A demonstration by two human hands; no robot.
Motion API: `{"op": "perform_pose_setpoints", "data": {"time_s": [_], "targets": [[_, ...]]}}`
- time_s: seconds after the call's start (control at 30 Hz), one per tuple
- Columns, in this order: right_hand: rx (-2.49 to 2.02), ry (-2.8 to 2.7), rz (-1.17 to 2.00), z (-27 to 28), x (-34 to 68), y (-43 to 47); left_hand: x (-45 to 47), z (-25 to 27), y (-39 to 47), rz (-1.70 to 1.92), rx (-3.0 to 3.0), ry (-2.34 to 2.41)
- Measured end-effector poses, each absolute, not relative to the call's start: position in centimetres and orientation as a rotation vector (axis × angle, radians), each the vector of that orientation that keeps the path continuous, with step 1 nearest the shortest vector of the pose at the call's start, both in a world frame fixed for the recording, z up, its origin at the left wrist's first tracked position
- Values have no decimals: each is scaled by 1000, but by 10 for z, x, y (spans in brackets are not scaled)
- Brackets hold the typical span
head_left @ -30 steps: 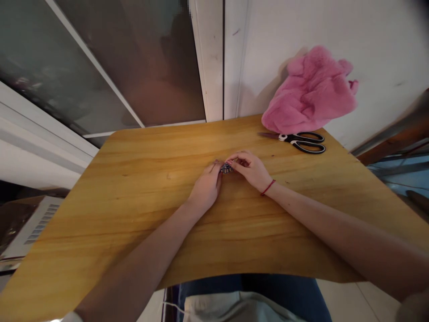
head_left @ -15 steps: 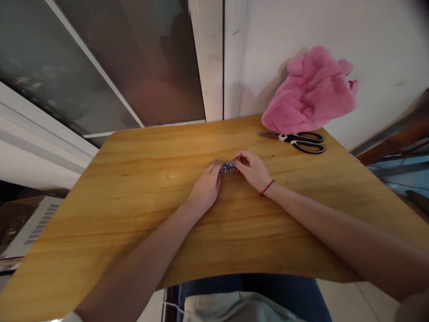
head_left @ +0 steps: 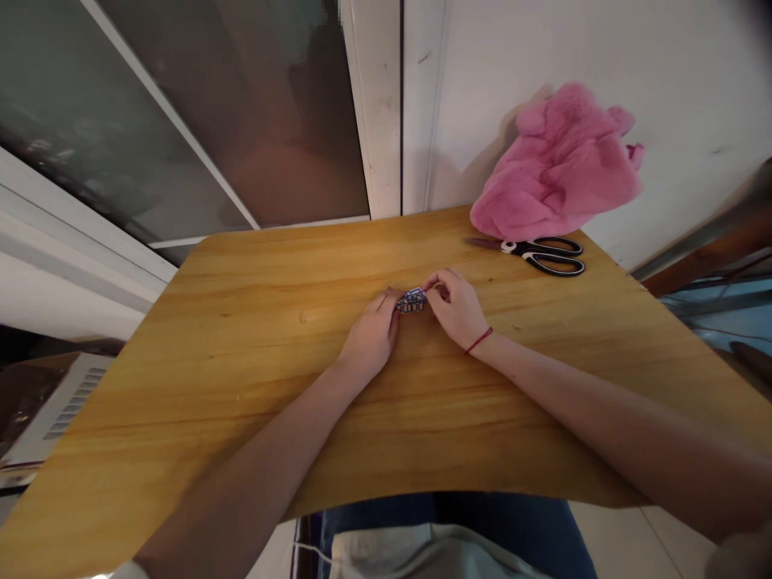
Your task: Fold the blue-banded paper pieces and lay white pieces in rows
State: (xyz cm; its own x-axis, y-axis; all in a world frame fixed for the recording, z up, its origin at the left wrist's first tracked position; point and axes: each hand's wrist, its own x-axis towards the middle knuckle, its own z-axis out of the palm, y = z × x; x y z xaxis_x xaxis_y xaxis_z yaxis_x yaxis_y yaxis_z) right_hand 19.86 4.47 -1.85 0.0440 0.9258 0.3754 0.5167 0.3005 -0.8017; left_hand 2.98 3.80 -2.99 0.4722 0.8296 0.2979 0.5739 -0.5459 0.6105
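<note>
A small box with a dark-blue and white checked pattern (head_left: 413,303) rests on the wooden table, with a pale flap or piece tilted up on its top. My left hand (head_left: 372,330) grips the box's left end, thumb on the near side and fingers on the far side. At the upper right corner of the box, my right hand (head_left: 455,308) has its thumb and index finger curled in a pinch, touching the raised part. The fingertips partly cover it, so its exact shape is hard to make out. A thin red string circles the right wrist.
Black-and-white scissors (head_left: 536,251) lie at the table's back right, blades pointing left. Behind them, a fluffy pink cloth bundle (head_left: 560,169) leans against the wall. A glazed sliding door (head_left: 241,112) stands beyond the back edge. A cardboard box (head_left: 54,410) is at lower left.
The pale part on top of the patterned box now stands up more. My right hand has shifted very slightly, and my left hand keeps its place.
</note>
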Motion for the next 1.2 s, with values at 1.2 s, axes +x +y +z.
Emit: {"op": "perform_pose_setpoints", "data": {"time_s": [1.2], "targets": [[-1233, -1549, 886, -30, 202, 54, 32, -30, 37, 843, 2213, 1269]]}}
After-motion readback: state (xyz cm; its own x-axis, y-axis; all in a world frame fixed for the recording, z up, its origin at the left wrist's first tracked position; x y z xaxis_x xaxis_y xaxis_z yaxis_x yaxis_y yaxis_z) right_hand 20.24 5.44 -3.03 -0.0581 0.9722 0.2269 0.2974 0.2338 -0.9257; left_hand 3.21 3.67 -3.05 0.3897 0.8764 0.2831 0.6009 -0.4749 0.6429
